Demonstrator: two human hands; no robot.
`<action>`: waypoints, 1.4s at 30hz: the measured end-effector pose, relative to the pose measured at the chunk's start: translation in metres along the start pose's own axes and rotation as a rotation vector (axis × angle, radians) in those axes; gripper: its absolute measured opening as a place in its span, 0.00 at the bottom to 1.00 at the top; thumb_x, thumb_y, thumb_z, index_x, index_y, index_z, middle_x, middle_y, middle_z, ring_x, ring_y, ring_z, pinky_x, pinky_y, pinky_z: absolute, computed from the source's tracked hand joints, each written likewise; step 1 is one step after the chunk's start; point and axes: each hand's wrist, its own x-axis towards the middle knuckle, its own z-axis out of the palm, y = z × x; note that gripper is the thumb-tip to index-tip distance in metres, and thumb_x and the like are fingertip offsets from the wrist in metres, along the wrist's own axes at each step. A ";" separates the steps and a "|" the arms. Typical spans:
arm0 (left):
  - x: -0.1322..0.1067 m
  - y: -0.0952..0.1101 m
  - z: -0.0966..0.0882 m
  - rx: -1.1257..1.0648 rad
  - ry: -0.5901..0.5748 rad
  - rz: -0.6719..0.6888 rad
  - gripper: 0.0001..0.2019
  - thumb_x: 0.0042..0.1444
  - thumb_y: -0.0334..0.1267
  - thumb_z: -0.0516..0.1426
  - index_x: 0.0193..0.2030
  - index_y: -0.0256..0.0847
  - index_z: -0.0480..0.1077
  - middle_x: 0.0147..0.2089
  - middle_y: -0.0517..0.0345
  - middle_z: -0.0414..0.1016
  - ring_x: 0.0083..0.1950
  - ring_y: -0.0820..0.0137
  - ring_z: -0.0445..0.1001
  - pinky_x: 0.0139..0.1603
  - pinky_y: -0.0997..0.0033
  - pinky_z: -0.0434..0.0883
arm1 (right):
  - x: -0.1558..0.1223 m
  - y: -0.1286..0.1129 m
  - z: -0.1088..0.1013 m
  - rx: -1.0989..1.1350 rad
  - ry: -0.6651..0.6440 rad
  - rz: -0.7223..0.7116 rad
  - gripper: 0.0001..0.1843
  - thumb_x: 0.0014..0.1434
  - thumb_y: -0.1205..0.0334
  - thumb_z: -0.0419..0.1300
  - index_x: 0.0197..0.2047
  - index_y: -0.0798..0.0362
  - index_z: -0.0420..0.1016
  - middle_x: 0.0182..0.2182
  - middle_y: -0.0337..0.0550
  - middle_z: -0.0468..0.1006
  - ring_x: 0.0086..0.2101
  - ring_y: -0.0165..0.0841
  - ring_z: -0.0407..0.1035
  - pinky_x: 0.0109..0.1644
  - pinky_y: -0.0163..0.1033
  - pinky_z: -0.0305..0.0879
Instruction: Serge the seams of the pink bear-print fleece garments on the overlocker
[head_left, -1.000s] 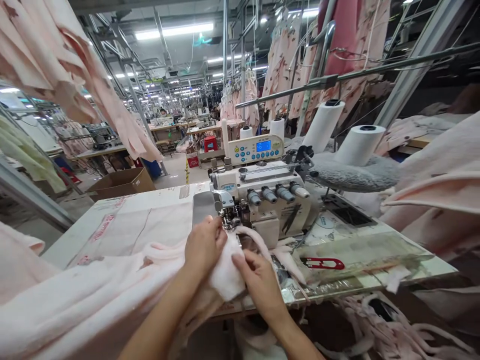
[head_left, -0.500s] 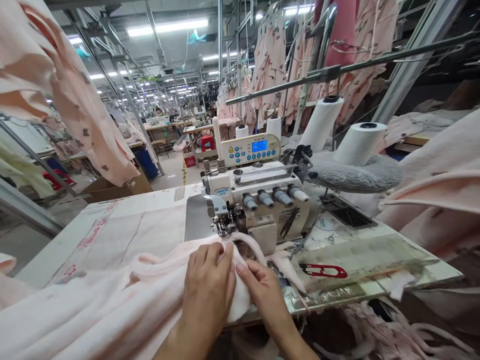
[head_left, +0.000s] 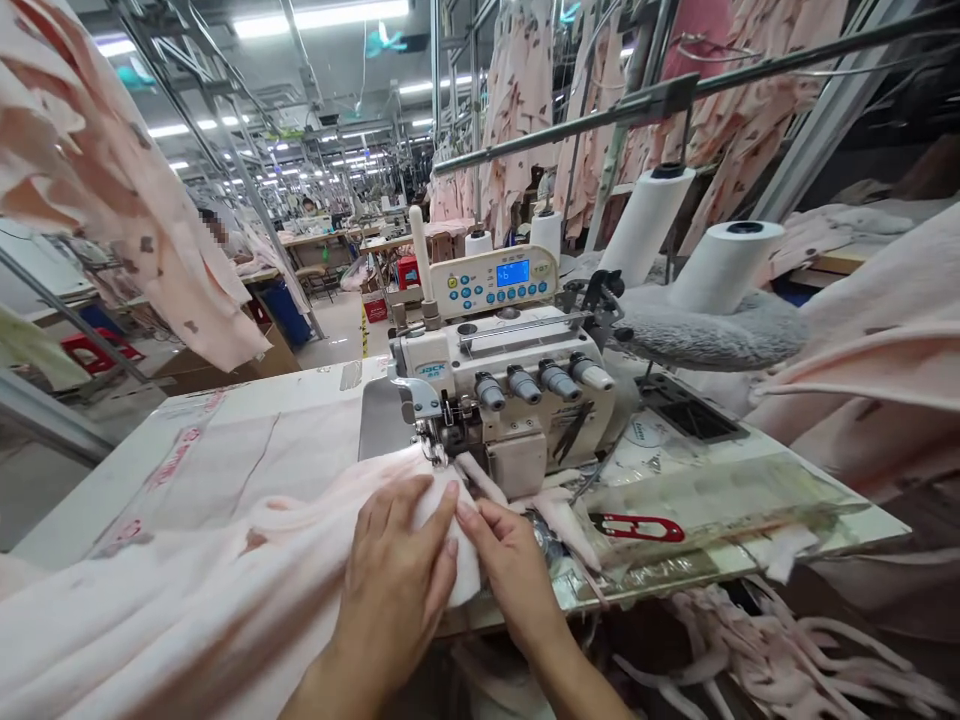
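Observation:
A pale pink plush fabric piece (head_left: 247,590) spreads across the left of the table, its edge under the presser foot (head_left: 433,448) of a white overlock sewing machine (head_left: 517,390). Palm down, my left hand (head_left: 401,560) lies on the fabric just in front of the foot, pressing it with fingers apart. My right hand (head_left: 506,555) pinches the fabric's right edge between thumb and fingers, close beside my left fingertips. A narrow trimmed strip (head_left: 480,478) comes off by the foot. The underside of the fabric is hidden.
Red thread snips (head_left: 641,527) lie right of the machine on the table (head_left: 817,490). Thread cones (head_left: 649,225) stand behind it. Fabric scraps (head_left: 765,650) hang below the table's front edge. Pink garments (head_left: 517,90) hang behind and at left; a person (head_left: 229,240) sits far back.
The fabric has moved toward the foot, and less of the trimmed strip shows beside it. Both hands keep their hold close together. The whole view has shifted slightly.

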 end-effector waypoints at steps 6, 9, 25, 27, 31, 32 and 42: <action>-0.017 0.001 -0.002 -0.049 0.081 0.045 0.16 0.57 0.32 0.52 0.52 0.40 0.66 0.48 0.52 0.70 0.49 0.65 0.65 0.48 0.65 0.62 | -0.018 0.003 -0.006 -0.029 -0.091 0.000 0.18 0.57 0.45 0.55 0.29 0.52 0.68 0.25 0.40 0.67 0.28 0.34 0.61 0.33 0.36 0.60; -0.022 0.004 -0.002 -0.122 0.192 0.027 0.10 0.58 0.28 0.50 0.45 0.39 0.69 0.38 0.56 0.73 0.41 0.69 0.67 0.45 0.67 0.61 | -0.027 0.003 -0.005 0.021 -0.127 0.053 0.16 0.53 0.46 0.58 0.33 0.52 0.70 0.29 0.43 0.70 0.29 0.35 0.65 0.34 0.37 0.63; -0.032 0.003 -0.010 -0.137 0.328 0.107 0.12 0.57 0.24 0.51 0.46 0.38 0.68 0.33 0.56 0.72 0.39 0.70 0.67 0.44 0.66 0.63 | -0.047 -0.010 -0.008 -0.070 -0.202 0.061 0.16 0.54 0.53 0.57 0.39 0.58 0.74 0.14 0.30 0.59 0.13 0.22 0.48 0.15 0.29 0.48; -0.027 0.004 -0.013 -0.154 0.353 0.112 0.10 0.56 0.25 0.52 0.44 0.38 0.68 0.30 0.58 0.72 0.34 0.71 0.67 0.41 0.67 0.63 | -0.044 -0.009 -0.013 -0.465 0.020 -0.346 0.15 0.56 0.60 0.57 0.45 0.55 0.73 0.25 0.41 0.71 0.20 0.28 0.62 0.24 0.32 0.62; -0.016 0.011 -0.020 -0.197 0.345 0.166 0.07 0.55 0.25 0.53 0.39 0.38 0.68 0.26 0.60 0.70 0.30 0.72 0.64 0.35 0.70 0.61 | -0.034 -0.012 -0.017 -0.842 0.172 -0.938 0.14 0.58 0.71 0.53 0.46 0.52 0.71 0.42 0.50 0.71 0.39 0.36 0.69 0.40 0.38 0.69; -0.013 0.011 -0.022 -0.227 0.311 0.156 0.06 0.56 0.27 0.52 0.37 0.39 0.68 0.26 0.60 0.69 0.31 0.72 0.64 0.35 0.70 0.61 | -0.032 -0.013 -0.017 -0.856 0.155 -0.983 0.13 0.58 0.73 0.52 0.43 0.52 0.71 0.39 0.49 0.72 0.39 0.35 0.69 0.39 0.38 0.69; 0.053 -0.059 0.004 -0.191 -0.210 -0.387 0.07 0.57 0.38 0.51 0.40 0.39 0.65 0.49 0.53 0.68 0.50 0.61 0.64 0.52 0.57 0.60 | -0.027 -0.006 -0.020 -0.846 0.129 -1.031 0.08 0.58 0.75 0.53 0.37 0.54 0.69 0.32 0.45 0.73 0.33 0.33 0.68 0.35 0.37 0.65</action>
